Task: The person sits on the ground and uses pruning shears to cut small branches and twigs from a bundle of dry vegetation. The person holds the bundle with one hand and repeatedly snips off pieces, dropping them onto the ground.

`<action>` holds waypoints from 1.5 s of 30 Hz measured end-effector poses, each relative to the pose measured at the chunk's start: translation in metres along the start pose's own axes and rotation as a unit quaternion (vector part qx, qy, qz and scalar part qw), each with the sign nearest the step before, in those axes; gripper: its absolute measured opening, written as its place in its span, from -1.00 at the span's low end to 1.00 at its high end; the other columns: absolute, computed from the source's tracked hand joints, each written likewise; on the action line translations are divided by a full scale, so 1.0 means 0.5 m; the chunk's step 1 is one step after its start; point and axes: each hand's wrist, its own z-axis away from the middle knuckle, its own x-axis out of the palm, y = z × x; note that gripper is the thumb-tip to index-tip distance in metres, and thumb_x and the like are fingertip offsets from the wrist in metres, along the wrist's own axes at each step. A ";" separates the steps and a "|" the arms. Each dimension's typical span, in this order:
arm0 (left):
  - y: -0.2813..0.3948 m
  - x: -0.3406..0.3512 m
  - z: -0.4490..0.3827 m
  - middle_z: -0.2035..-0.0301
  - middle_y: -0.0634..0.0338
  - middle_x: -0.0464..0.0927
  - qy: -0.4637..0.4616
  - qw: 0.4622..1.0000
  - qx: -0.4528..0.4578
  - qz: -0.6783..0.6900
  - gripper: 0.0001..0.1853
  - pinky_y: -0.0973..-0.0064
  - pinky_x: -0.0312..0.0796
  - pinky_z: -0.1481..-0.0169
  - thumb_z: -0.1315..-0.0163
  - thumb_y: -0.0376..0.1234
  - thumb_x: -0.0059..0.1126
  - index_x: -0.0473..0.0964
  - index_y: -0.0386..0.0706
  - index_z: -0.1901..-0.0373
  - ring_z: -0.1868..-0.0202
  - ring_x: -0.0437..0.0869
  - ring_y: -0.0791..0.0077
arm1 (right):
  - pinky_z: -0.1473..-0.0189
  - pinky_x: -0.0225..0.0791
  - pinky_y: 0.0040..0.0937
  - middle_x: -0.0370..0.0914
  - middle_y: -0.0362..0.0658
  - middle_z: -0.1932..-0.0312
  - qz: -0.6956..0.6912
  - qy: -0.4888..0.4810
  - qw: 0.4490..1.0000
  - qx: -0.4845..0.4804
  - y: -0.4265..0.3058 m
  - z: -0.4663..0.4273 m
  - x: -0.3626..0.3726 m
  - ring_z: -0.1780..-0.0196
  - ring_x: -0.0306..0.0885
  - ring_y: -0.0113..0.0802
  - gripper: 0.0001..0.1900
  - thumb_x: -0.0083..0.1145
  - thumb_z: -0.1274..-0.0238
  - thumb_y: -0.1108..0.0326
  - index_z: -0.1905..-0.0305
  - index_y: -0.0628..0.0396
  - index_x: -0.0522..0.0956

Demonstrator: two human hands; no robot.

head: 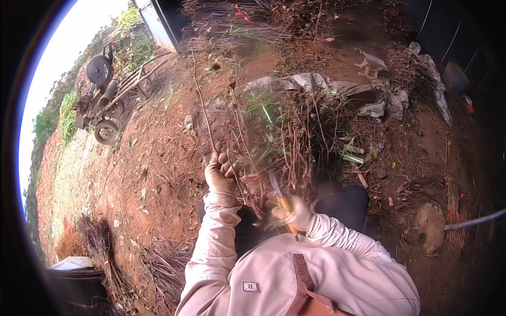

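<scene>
My left hand [220,173], in a pale glove, grips a long thin woody stem [202,102] that rises above the fist. Below the fist, thin branches run down to a knotted woody base [257,209]; whether it belongs to the same stem I cannot tell. My right hand [297,215], gloved and slightly blurred, is closed around the yellow handle of a knife [285,203]. Its blade points up and away from me, beside the woody base. Just beyond both hands lies a heap of reddish-brown stems [294,146] mixed with green leaves.
A crumpled grey sheet [308,81] lies behind the heap. Far left stands a wheeled machine [106,132]. Tied stem bundles [104,245] lie near a black tub [77,280] at lower left. A small wooden stool [371,65] stands far right; a grey pipe [476,220] juts in at right.
</scene>
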 end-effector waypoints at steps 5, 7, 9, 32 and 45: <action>-0.046 -0.010 -0.012 0.63 0.46 0.26 -0.051 0.998 -0.009 0.030 -0.73 0.68 -0.05 0.68 -0.41 -0.30 -0.22 0.44 -0.15 0.01 0.71 0.05 0.70 | 0.20 0.38 -0.41 0.53 -0.21 0.34 0.111 -0.003 0.989 0.096 -0.028 0.025 0.013 0.30 0.44 -0.46 -0.70 0.25 -0.12 0.27 0.12 0.21 0.50; -0.057 -0.021 -0.012 0.64 0.45 0.15 -0.057 0.998 -0.017 0.030 -0.72 0.69 -0.04 0.66 -0.41 -0.27 -0.21 0.43 -0.14 -0.02 0.71 0.05 0.69 | 0.26 0.36 -0.40 0.52 -0.23 0.37 0.134 0.037 0.985 0.099 -0.026 0.032 0.018 0.33 0.42 -0.48 -0.70 0.25 -0.12 0.27 0.13 0.21 0.49; -0.072 -0.011 -0.015 0.60 0.45 0.22 -0.001 0.999 -0.039 0.031 -0.72 0.68 -0.08 0.69 -0.41 -0.26 -0.18 0.41 -0.08 -0.06 0.72 0.02 0.71 | 0.28 0.36 -0.40 0.51 -0.24 0.39 0.085 0.058 0.994 0.027 -0.001 0.029 0.021 0.35 0.41 -0.48 -0.71 0.26 -0.11 0.27 0.15 0.20 0.50; -0.022 -0.164 0.039 0.39 0.21 0.57 0.059 0.918 -0.079 -0.384 -0.79 0.55 0.49 0.45 -0.26 -0.36 0.07 0.47 -0.21 0.10 0.49 0.57 0.53 | 0.59 0.26 -0.48 0.36 -0.27 0.60 0.001 0.562 0.816 0.135 -0.003 -0.037 -0.546 0.60 0.33 -0.49 -0.82 0.16 -0.11 0.28 0.34 0.12 0.43; -0.223 -0.191 -0.070 0.39 0.20 0.59 0.081 0.811 -0.187 -0.549 -0.78 0.65 0.41 0.41 -0.19 -0.43 0.09 0.53 -0.27 0.13 0.49 0.54 0.55 | 0.24 0.42 -0.35 0.34 -0.33 0.38 -0.278 0.556 0.781 0.055 0.078 -0.048 -0.438 0.39 0.35 -0.46 -0.76 0.13 -0.09 0.42 0.13 -0.05 0.39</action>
